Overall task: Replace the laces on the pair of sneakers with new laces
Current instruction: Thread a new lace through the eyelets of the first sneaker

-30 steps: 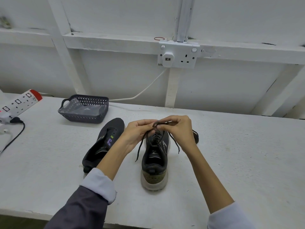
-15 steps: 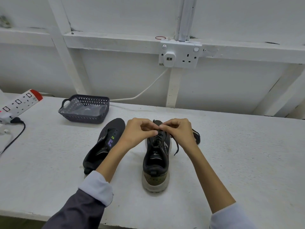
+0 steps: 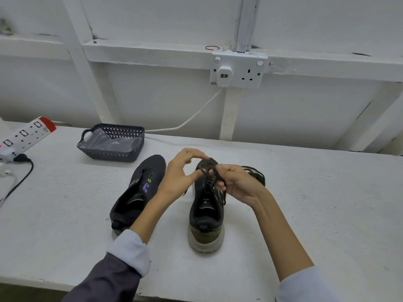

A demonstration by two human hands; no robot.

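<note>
Two dark sneakers stand on the white table point(image 3: 305, 214), heels toward me. The left sneaker point(image 3: 139, 192) has bare eyelets and no lace. The right sneaker point(image 3: 207, 210) carries a black lace point(image 3: 209, 182) threaded through its eyelets. My right hand point(image 3: 237, 184) pinches a loop of that lace over the forefoot. My left hand point(image 3: 181, 173) hovers beside it, thumb and forefinger at the lace near the toe, the other fingers spread. More black lace point(image 3: 255, 173) lies on the table behind my right hand.
A dark plastic basket point(image 3: 111, 142) with a clear plastic bag inside stands at the back left. A white power strip point(image 3: 24, 136) with a black cable lies at the far left. A wall socket point(image 3: 237, 69) sits above the table.
My hands have come slightly apart. The left hand's fingers have spread from a tight pinch, and the right hand has dropped a little with the lace loop.
</note>
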